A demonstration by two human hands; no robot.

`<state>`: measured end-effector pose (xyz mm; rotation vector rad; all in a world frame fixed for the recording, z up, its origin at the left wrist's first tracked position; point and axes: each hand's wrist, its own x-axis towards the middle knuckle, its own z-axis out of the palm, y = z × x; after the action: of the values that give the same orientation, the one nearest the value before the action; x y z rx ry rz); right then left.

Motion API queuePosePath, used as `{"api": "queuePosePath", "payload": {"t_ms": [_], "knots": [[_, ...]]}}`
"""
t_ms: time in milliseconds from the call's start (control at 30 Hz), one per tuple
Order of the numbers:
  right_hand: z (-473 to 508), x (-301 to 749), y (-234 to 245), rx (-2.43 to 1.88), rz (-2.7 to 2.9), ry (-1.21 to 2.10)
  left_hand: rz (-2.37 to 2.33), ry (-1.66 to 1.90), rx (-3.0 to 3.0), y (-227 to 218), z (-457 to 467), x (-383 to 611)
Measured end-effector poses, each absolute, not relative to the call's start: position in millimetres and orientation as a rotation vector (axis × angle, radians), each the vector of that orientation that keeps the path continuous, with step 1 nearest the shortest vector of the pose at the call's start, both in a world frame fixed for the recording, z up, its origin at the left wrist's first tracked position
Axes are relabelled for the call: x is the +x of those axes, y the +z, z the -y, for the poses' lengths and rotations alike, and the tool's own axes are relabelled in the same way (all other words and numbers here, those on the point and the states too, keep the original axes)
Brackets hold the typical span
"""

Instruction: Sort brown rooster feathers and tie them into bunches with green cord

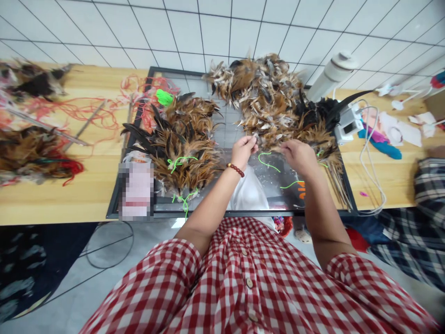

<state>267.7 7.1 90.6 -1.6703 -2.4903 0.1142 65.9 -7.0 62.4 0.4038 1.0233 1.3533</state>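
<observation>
My left hand (244, 149), with a beaded bracelet on its wrist, is closed in a pinch on a small greyish tuft that looks like a feather (256, 137). To its right, my right hand (298, 157) has its fingers pressed together at the near edge of a big heap of brown feathers (267, 99); what they grip is hidden. Bunches of brown and black feathers (187, 144), some tied with green string (182, 161), lie left of my hands. A loose green string (269, 163) lies on the dark board (274, 185) between my wrists.
A white bottle (332, 74) stands behind the heap. Right of it are a white charger (349, 123) and a looping cable (373, 171). Red strings (93, 109) and more feathers (24, 150) cover the left of the wooden table (69, 204). A person's plaid sleeve (431, 181) shows at right.
</observation>
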Motion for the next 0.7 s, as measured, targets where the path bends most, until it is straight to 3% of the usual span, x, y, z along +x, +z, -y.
{"api": "queuePosePath", "payload": {"t_ms": [267,567,700], "knots": [[-10.9,261.8,100.6,-1.112,2.398,-0.328,-0.965,1.301,0.428,56.5,8.0,70.9],[-14.6,244.3,90.3,-0.818,2.402,-0.422,-1.055,1.461,0.574,41.8,5.2,69.5],[-17.3,251.2,83.7,-0.871,2.344,-0.27,-1.069,1.543,0.592,41.9,3.7,67.0]]}}
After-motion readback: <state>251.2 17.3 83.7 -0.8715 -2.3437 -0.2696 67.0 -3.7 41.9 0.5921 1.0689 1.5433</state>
